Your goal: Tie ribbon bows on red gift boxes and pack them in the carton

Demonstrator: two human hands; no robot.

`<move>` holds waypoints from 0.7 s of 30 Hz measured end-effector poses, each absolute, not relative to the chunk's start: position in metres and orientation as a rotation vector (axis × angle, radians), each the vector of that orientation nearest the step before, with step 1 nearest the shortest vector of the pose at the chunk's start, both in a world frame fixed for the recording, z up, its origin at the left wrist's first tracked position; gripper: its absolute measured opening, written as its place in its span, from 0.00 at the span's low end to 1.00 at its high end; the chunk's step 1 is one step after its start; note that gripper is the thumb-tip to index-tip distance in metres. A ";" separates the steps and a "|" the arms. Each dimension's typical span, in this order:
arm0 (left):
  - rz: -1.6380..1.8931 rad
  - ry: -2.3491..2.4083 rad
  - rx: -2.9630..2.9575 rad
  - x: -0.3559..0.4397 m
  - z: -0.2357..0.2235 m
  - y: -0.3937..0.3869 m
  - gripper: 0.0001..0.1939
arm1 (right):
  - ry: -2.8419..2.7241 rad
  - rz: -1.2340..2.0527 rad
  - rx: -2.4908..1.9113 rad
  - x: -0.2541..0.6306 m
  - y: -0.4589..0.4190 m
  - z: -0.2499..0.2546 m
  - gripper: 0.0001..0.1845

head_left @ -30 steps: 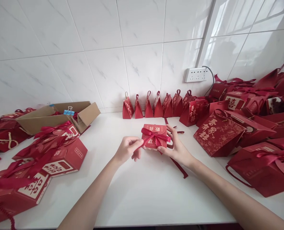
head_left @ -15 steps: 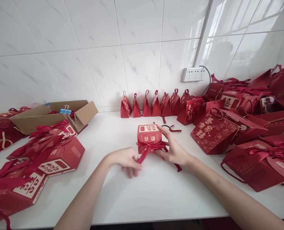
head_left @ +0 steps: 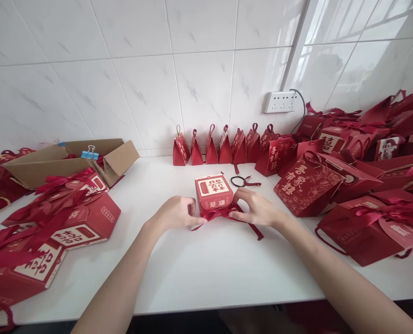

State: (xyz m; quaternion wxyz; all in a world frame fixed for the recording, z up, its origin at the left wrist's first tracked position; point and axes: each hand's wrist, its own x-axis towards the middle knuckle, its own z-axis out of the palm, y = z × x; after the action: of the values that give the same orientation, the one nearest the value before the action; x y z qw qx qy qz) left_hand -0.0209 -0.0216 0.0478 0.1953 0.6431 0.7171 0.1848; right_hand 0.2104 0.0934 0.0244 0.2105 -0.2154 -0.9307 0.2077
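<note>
A small red gift box (head_left: 214,189) with a white-framed panel on its upper face stands in front of me. A dark red satin ribbon bow (head_left: 217,213) lies across its near lower side, with its tails on the table. My left hand (head_left: 177,211) is at the box's left side, thumb by the bow and fingers curled along the edge. On the opposite side my right hand (head_left: 257,207) grips the box, its thumb near the bow's right loop. The fingertips behind the box are partly hidden. A black cord loop (head_left: 239,181) with a red ribbon end lies just behind my right hand.
Several small triangular red bags (head_left: 211,152) stand along the tiled wall. Ribboned red boxes (head_left: 88,222) and an open cardboard box (head_left: 39,169) with a blue binder clip (head_left: 90,154) are at left. Red bags (head_left: 307,185) and boxes pile up at right, below a power strip (head_left: 279,102).
The box has tipped so its bow faces toward me and the panel is on top. My left hand pulled a ribbon tail toward me, let it go and moved back to the box's left side.
</note>
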 end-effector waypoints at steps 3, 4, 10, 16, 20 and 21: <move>0.590 1.963 1.942 -0.015 0.042 -0.022 0.15 | -2.635 0.507 -0.515 0.209 0.093 0.022 0.08; 0.621 1.963 1.990 -0.015 0.040 -0.021 0.13 | -2.619 0.497 -0.494 0.207 0.093 0.021 0.07; 0.845 1.992 2.206 -0.013 0.029 -0.017 0.16 | -2.490 0.604 -0.518 0.205 0.093 0.017 0.07; 1.121 1.974 2.001 -0.006 0.031 -0.018 0.19 | -2.208 0.861 -0.626 0.203 0.084 0.026 0.14; 1.339 1.865 1.700 -0.002 0.032 -0.018 0.22 | -1.943 1.271 -0.625 0.200 0.075 0.030 0.21; 1.383 1.823 1.622 -0.002 0.032 -0.017 0.22 | -1.888 1.375 -0.599 0.199 0.074 0.030 0.22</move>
State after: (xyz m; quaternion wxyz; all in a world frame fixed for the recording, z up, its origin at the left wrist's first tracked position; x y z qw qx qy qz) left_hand -0.0015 -0.0175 0.0319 0.1677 0.5700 0.6409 0.4860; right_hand 0.1987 0.0738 0.0300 0.3571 -0.2321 -0.7313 0.5327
